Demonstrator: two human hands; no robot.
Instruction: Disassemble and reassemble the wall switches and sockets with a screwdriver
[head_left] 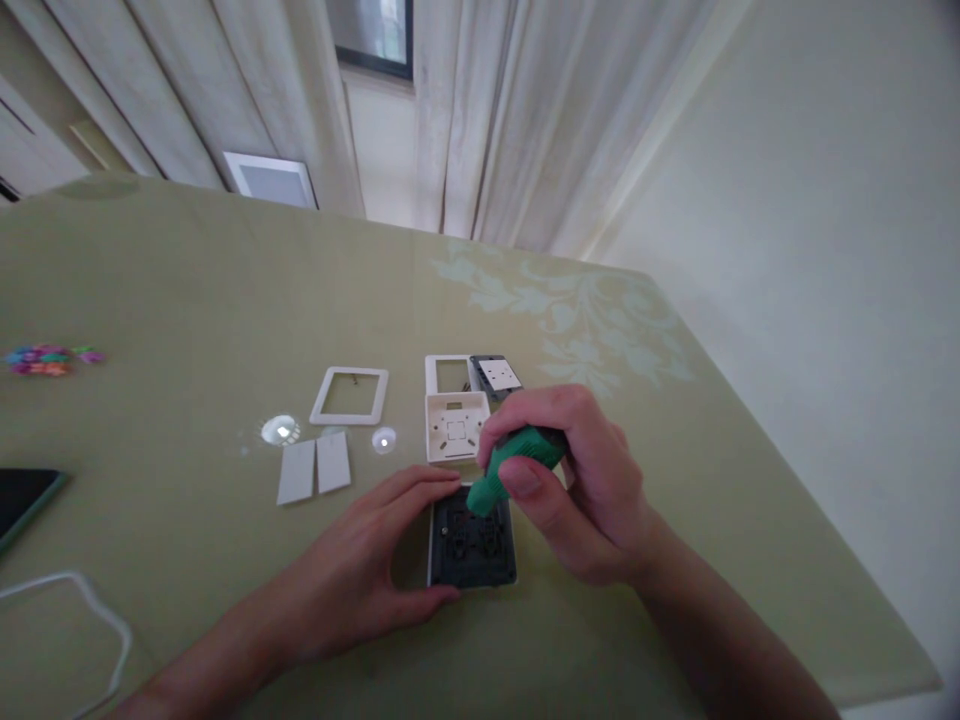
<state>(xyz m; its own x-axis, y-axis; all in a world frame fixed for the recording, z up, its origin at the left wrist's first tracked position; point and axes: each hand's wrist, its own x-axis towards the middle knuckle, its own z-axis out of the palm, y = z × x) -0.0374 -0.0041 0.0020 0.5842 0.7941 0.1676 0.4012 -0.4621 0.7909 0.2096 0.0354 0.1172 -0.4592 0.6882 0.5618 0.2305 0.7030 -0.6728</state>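
A dark grey switch module [472,545] lies on the green table in front of me. My left hand [367,575] rests flat-ish against its left side, thumb and fingers bracing its edges. My right hand [581,480] is closed round a green-handled screwdriver [517,465], whose tip points down onto the module's top. Just behind stand a white square back box [456,427], a white frame [448,372] and a grey switch with white rockers [496,376].
A white square frame [349,395] and two white rocker plates [313,469] lie to the left. Farther left are colourful small pieces [46,359], a dark phone [22,500] and a white cable [82,610]. Curtains hang behind the table [225,290]; a wall stands to the right.
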